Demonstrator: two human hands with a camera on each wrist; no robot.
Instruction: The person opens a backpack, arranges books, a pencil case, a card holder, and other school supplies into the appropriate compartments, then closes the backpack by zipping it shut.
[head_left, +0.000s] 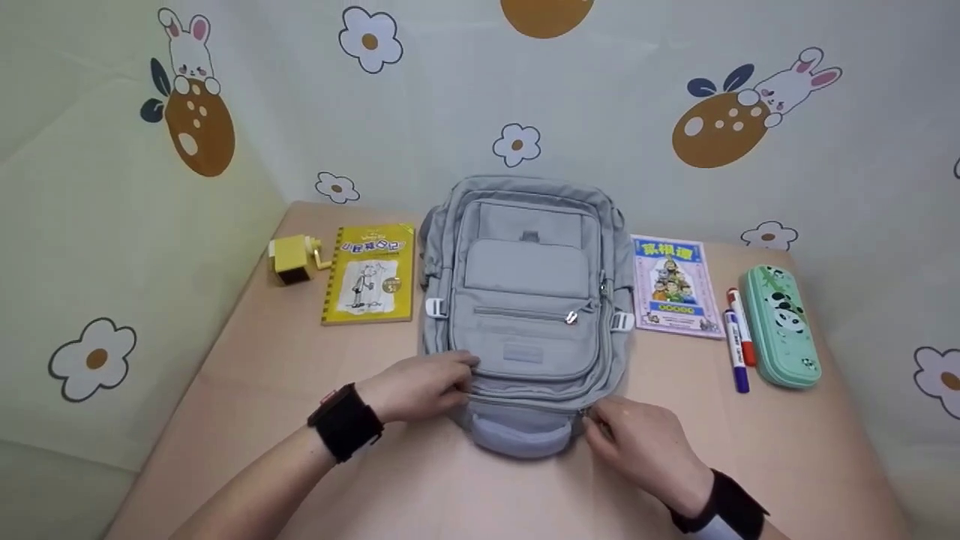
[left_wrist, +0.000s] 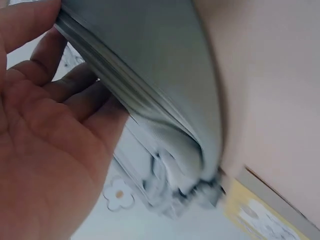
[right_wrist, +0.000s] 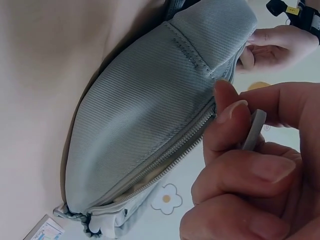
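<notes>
A grey backpack [head_left: 529, 266] lies front side up on the table, its top handle [head_left: 521, 439] towards me. My left hand [head_left: 416, 386] grips the bag's top left edge; in the left wrist view the thumb and fingers pinch the fabric beside the zipper [left_wrist: 145, 95]. At the top right corner, my right hand [head_left: 645, 442] pinches a grey zipper pull [right_wrist: 255, 129] between thumb and curled fingers. Behind that pull, the zipper's teeth [right_wrist: 170, 167] stand parted, with a narrow gap between the two rows.
Left of the bag are a yellow book [head_left: 371, 274] and a yellow pencil sharpener [head_left: 292, 259] with a crank. To its right lie a purple-edged book [head_left: 675, 285], a red marker [head_left: 741, 330], a blue marker [head_left: 736, 352] and a green panda pencil case [head_left: 784, 326].
</notes>
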